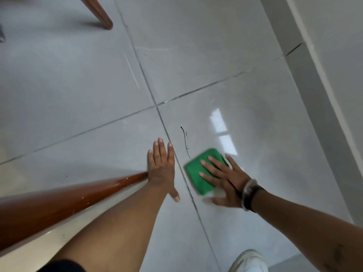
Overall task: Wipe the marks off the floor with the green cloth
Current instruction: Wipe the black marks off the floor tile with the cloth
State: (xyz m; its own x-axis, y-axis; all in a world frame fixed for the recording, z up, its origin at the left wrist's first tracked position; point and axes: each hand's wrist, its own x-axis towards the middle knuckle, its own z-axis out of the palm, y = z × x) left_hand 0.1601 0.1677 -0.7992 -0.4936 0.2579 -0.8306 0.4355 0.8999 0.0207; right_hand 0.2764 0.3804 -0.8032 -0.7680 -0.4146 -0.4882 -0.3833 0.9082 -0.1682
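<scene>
Knelt low over a grey tiled floor (78, 91), seen from above. Right hand (224, 179) spread flat, fingers splayed wide, palm pressed down on the green cloth (196, 173); no closed grip on it, only held under the open fingers and palm. Cloth folded into a rough square, slightly blurred, lying on the floor just right of a grout line (186, 179). Black mark (185, 142), a thin curving scribble, on the same tile just beyond the cloth's far left corner, its lower end near the cloth's edge; touching or not could not be told. Left hand (162, 167) planted flat on the floor on the other side of the grout line, fingers together and extended, holding nothing. Wore a dark band and a pale bracelet (248, 194) at the right wrist. Brown wooden furniture leg (68, 201) slanted in from the lower left, its foot just behind the left hand. Second wooden leg (98, 12) at upper left. White shoe (249, 261) at the bottom edge. Pale skirting (306, 75) at right.
</scene>
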